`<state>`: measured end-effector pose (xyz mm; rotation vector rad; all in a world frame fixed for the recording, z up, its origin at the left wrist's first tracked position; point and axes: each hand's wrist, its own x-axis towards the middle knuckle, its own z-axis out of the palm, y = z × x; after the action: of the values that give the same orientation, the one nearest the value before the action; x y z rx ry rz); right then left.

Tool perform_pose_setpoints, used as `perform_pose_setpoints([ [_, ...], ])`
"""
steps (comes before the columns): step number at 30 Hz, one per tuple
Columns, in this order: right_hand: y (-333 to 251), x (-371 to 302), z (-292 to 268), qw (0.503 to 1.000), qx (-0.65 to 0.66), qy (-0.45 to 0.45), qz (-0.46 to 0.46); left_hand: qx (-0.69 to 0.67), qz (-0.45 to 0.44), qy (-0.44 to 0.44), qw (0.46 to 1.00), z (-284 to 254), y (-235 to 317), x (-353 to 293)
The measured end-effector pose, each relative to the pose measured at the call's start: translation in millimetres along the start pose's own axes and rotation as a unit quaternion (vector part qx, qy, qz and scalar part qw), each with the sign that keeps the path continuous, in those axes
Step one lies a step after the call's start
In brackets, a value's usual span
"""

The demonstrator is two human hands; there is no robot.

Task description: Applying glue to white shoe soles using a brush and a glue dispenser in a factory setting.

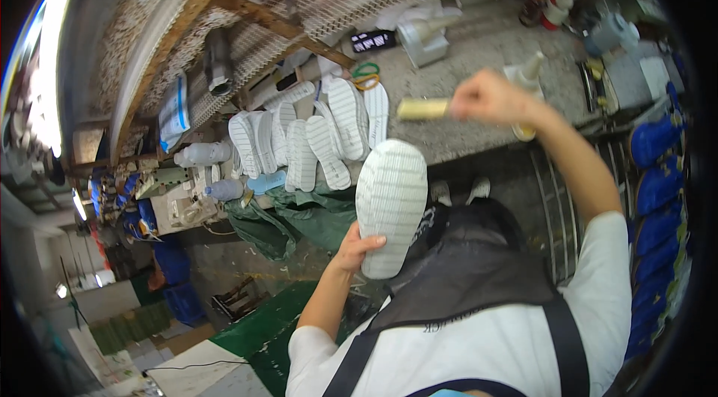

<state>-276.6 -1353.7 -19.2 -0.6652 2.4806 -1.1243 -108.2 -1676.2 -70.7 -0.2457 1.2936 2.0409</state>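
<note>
Behind the right hand [486, 95] is a spouted bottle [533, 68], contents unclear.

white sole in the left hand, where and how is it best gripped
Probably by the narrower lower end of the white sole, coming from the left, as the left hand does: the sole is long and flat, so its edge suits a pinch there, leaving the broad upper part uncovered.
</note>
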Motion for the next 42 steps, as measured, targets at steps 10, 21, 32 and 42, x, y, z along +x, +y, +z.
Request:
perform_pose_setpoints([
  [10,-90.4,61.5,38.5,0.978,-0.14,0.046,-0.145,-0.018,0.086,0.075,0.993,-35.7,14.5,-18.9],
  [21,-80.6,-5.5,148.2,0.987,0.098,0.062,-0.111,-0.296,0.236,0.175,0.909,-49.0,62.7,41.6],
  [32,-119.6,51.8,72.8,0.906,-0.025,0.386,-0.169,-0.113,0.499,0.097,0.854,41.3,166.3,89.6],
  [42,-188.4,182.4,-78.9,0.814,-0.348,0.461,-0.067,-0.102,0.368,-0.06,0.922,46.1,175.5,115.9],
])
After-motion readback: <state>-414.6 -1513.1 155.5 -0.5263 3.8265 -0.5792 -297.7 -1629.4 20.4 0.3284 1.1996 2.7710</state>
